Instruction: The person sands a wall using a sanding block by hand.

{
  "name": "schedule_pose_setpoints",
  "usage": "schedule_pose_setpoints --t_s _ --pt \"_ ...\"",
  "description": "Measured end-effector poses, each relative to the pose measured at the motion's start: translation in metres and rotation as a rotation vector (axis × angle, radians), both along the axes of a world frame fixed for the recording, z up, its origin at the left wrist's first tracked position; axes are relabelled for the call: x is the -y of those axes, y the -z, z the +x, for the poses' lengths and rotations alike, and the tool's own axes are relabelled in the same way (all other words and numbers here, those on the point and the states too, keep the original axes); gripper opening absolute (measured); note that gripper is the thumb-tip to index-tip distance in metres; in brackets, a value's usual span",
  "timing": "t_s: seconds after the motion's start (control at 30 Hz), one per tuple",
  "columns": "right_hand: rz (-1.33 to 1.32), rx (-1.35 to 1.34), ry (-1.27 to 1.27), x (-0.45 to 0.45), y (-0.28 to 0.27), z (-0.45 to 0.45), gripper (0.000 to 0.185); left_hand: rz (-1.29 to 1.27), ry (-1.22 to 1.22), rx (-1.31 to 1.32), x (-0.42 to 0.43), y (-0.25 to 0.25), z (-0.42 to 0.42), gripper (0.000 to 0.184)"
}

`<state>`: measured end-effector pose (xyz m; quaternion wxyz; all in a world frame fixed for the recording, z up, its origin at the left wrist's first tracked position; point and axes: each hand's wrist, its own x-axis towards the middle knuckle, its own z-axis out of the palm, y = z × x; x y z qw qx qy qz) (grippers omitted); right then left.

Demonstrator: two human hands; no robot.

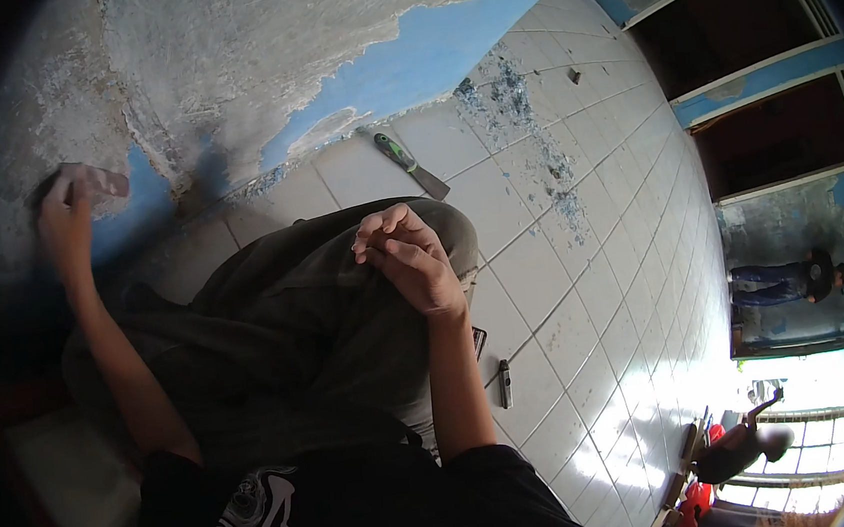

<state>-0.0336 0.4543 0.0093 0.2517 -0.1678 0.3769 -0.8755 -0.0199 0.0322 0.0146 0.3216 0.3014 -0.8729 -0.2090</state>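
My left hand (pixel 67 214) is closed on a flat, brownish rectangular piece (pixel 107 181), pressed to the peeling wall (pixel 224 70); blur hides its exact kind. Blue paint still covers the wall's lower strip, with grey bare plaster above. Over my bent knee, my right hand (pixel 409 257) is raised with loosely curled fingers apart and nothing visible in them. A scraper (pixel 412 166) with a green and black handle lies on the tiles by the wall, beyond that knee.
Blue paint flakes (pixel 513 100) litter the tiled floor (pixel 584 279). A small dark device (pixel 506 385) lies beside my right forearm. Two dark doorways (pixel 782 137) open across the room. One person (pixel 775 283) stands by the far wall; another (pixel 740 456) is near the bright window.
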Motion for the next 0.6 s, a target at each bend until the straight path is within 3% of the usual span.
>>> schedule_pose_setpoints --t_s 0.1,0.17,0.27,0.33,0.37,0.43,0.53,0.6 --pt "-0.007 -0.007 -0.007 0.000 0.000 -0.001 0.015 0.072 0.122 0.031 0.003 0.017 -0.003 0.041" --pt "-0.005 -0.002 -0.009 0.000 0.001 0.002 0.015 0.098 0.170 0.354 0.001 0.033 -0.007 0.034" --pt "0.003 -0.007 0.004 0.000 -0.001 0.000 0.015 0.057 0.153 0.230 0.006 0.050 -0.009 0.032" --pt "0.022 -0.006 0.006 0.000 -0.002 0.002 0.015 0.005 0.131 0.166 -0.004 0.017 -0.001 0.035" --pt "0.023 -0.008 0.001 0.001 -0.003 0.001 0.015 -0.054 0.005 0.085 -0.022 -0.005 0.003 0.035" --pt "0.012 0.005 0.000 0.002 -0.004 0.001 0.014 -0.001 0.076 0.094 -0.007 -0.003 0.006 0.035" --pt "0.008 -0.003 -0.008 0.002 -0.003 0.000 0.014 0.074 0.221 0.206 0.033 0.065 -0.007 0.033" --pt "-0.005 -0.022 -0.018 0.002 -0.002 -0.001 0.014 0.069 0.157 0.289 0.017 0.080 -0.012 0.033"
